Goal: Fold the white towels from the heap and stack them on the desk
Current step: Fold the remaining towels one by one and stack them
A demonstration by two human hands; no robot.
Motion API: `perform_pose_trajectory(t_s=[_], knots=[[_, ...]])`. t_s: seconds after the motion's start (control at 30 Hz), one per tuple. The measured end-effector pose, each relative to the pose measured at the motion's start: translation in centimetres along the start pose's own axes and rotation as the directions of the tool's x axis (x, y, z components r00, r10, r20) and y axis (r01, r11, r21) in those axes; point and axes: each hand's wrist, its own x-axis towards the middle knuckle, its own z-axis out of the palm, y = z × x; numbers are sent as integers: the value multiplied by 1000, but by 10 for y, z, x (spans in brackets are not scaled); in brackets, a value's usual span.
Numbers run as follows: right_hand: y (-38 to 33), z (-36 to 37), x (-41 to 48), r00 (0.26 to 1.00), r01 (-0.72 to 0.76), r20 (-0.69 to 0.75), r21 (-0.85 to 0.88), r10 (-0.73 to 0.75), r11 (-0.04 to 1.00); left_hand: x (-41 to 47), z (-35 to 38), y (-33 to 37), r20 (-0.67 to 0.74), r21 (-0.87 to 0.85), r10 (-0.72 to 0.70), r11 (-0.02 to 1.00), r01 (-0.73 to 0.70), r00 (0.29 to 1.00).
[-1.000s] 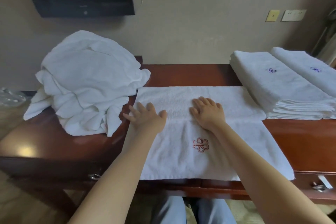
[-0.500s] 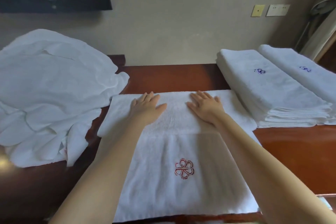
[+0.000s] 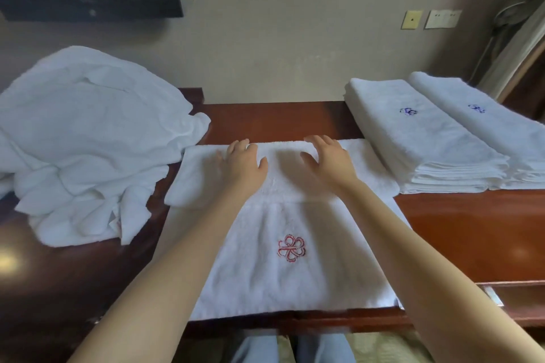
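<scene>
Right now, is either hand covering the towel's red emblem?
No: the left hand and right hand rest at the far edge of the towel, clear of the red emblem.

Colour rundown: the spread towel [image 3: 265,280] is plain white with one red looped flower emblem [image 3: 291,247] stitched on it. Left of that towel, the heap [image 3: 88,141] is all white, no markings showing. Right of it, the closer stack [image 3: 427,150] is white with a small blue logo [image 3: 408,111]; the outer stack [image 3: 501,132] is the same white and blue. The tabletop [image 3: 472,230] under it is glossy reddish-brown, and the wall [image 3: 295,38] behind it is beige.
</scene>
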Motion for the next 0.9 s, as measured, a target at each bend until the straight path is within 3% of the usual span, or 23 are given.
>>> perform_pose_trajectory(t_s=[0.13, 0.37, 0.5, 0.6, 0.7, 0.8, 0.9], knots=[[-27, -22, -32, 998, 52, -44, 121, -46, 991, -40, -22, 7, -113, -144, 74, 986, -90, 991], [-58, -48, -114, 998, 49, -59, 253, -35, 966, -124, -40, 3, -119, -217, 195, 952, -217, 974], [-56, -48, -161, 995, 95, 8, 263, -100, 960, -163, -36, -5, -106, -235, 265, 930, -284, 958], [-48, -41, -189, 976, 159, 115, 205, -185, 966, -185, -25, -13, 12, -153, 338, 931, -333, 941], [-38, -31, -212, 959, 255, 137, -39, -248, 966, -203, -13, -24, 46, 40, 432, 900, -434, 901], [-31, -24, -222, 953, 301, 94, -224, -287, 927, -208, -9, -27, 73, 210, 462, 859, -466, 884], [-26, -24, -223, 948, 310, 0, -212, -317, 927, -207, -9, -27, 15, 165, 477, 866, -473, 879]])
